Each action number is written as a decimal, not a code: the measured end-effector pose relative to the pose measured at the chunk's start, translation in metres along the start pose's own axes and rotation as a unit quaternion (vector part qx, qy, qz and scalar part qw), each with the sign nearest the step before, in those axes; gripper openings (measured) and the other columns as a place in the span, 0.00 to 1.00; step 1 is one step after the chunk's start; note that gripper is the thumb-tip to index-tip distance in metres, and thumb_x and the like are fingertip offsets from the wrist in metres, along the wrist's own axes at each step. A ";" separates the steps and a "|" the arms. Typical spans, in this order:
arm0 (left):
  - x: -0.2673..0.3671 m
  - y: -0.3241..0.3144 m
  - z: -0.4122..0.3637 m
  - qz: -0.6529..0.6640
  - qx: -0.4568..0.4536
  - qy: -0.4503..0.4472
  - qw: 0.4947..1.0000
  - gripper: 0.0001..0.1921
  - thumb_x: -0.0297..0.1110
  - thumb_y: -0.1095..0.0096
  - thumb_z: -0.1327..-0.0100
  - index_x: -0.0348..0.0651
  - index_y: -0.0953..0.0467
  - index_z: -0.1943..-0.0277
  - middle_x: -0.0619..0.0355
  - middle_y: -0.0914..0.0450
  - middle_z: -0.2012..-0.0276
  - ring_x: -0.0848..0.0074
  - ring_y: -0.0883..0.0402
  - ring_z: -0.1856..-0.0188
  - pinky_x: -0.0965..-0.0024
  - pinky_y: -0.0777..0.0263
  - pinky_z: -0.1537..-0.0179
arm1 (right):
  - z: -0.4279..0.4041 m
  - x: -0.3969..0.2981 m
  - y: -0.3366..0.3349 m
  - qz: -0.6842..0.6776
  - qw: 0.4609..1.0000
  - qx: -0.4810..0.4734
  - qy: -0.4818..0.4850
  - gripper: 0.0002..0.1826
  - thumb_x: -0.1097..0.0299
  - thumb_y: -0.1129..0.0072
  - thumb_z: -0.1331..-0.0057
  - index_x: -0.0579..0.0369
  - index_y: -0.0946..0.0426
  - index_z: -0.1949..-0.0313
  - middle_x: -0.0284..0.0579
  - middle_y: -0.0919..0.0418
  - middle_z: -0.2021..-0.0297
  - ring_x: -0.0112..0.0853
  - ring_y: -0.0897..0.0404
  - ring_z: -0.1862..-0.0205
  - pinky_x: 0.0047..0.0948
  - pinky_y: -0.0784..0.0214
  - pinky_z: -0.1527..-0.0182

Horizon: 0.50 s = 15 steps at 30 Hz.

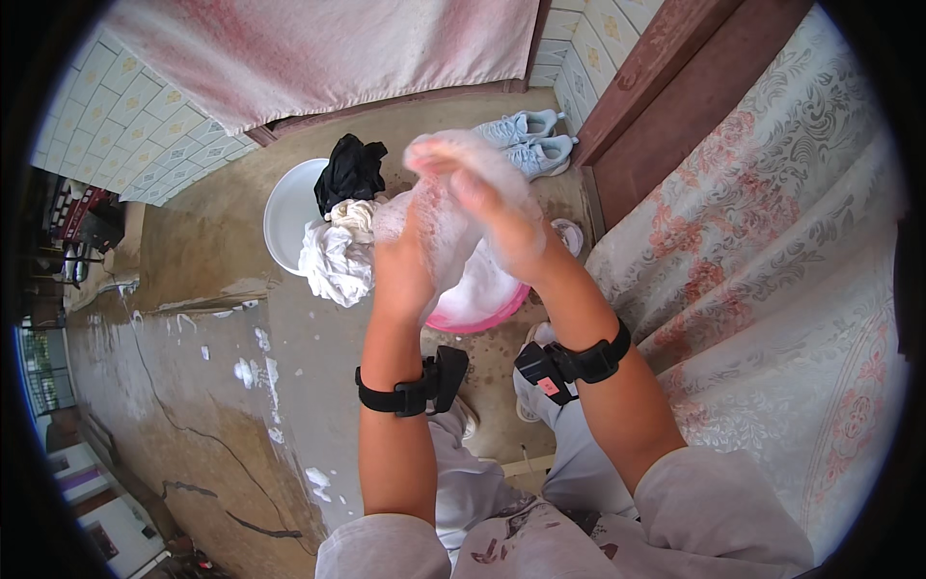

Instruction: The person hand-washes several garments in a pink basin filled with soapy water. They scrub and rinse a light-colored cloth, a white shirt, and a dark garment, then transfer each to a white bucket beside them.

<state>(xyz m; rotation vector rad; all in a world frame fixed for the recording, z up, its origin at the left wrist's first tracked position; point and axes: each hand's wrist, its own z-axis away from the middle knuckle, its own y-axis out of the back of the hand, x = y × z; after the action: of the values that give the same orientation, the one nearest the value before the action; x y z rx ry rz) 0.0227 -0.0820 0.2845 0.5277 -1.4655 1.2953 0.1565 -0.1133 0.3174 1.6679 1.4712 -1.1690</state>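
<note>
Thick white suds coat my left hand (412,250) and my right hand (510,224), which are raised close together in front of me. Foam hides most of the fingers, and whether anything is between the palms cannot be made out. Below them on the floor stands a pink basin (486,318), its near rim showing under my wrists. White foam (481,286) fills the part of it that I can see.
Left of the basin are a white tub (289,217), black cloth (351,174), cream cloth (352,216) and white cloth (336,264). Pale blue sneakers (532,145) stand beyond my hands. A floral curtain (759,289) hangs at right. Foam patches (246,373) dot the concrete floor (195,347).
</note>
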 end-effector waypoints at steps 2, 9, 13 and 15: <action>-0.012 0.005 -0.001 -0.277 -0.015 -0.195 0.941 0.14 0.35 0.44 0.31 0.36 0.24 0.48 0.57 0.19 0.60 0.72 0.20 0.59 0.69 0.27 0.57 | -0.001 -0.004 -0.001 -0.092 0.986 -0.129 -0.046 0.31 0.53 0.54 0.29 0.69 0.37 0.37 0.57 0.31 0.40 0.39 0.31 0.37 0.35 0.42 0.35; -0.004 0.010 0.006 -0.254 -0.108 -0.162 0.948 0.18 0.32 0.45 0.31 0.37 0.29 0.40 0.53 0.23 0.48 0.71 0.21 0.50 0.66 0.25 0.50 | 0.007 -0.007 -0.001 -0.097 0.969 -0.201 -0.109 0.50 0.61 0.21 0.54 0.64 0.40 0.35 0.51 0.28 0.42 0.35 0.29 0.40 0.34 0.37 0.38; 0.004 0.004 0.017 -0.176 -0.096 -0.119 0.972 0.19 0.28 0.44 0.33 0.35 0.30 0.40 0.56 0.25 0.48 0.73 0.24 0.48 0.70 0.28 0.48 | 0.004 -0.007 0.004 -0.052 0.968 -0.222 -0.106 0.50 0.66 0.20 0.57 0.61 0.38 0.36 0.48 0.27 0.43 0.34 0.28 0.41 0.33 0.36 0.38; 0.011 -0.005 0.018 -0.222 -0.093 -0.141 0.960 0.20 0.22 0.40 0.36 0.34 0.31 0.41 0.58 0.26 0.49 0.75 0.26 0.48 0.71 0.30 0.47 | 0.003 -0.007 0.008 0.042 0.969 -0.238 -0.056 0.48 0.68 0.23 0.57 0.59 0.38 0.36 0.46 0.26 0.44 0.32 0.27 0.42 0.32 0.36 0.39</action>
<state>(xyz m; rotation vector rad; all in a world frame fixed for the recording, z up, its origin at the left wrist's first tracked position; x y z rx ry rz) 0.0158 -0.0966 0.2992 0.8848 -1.5656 0.7416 0.1641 -0.1209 0.3218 1.2967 1.4534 -0.7704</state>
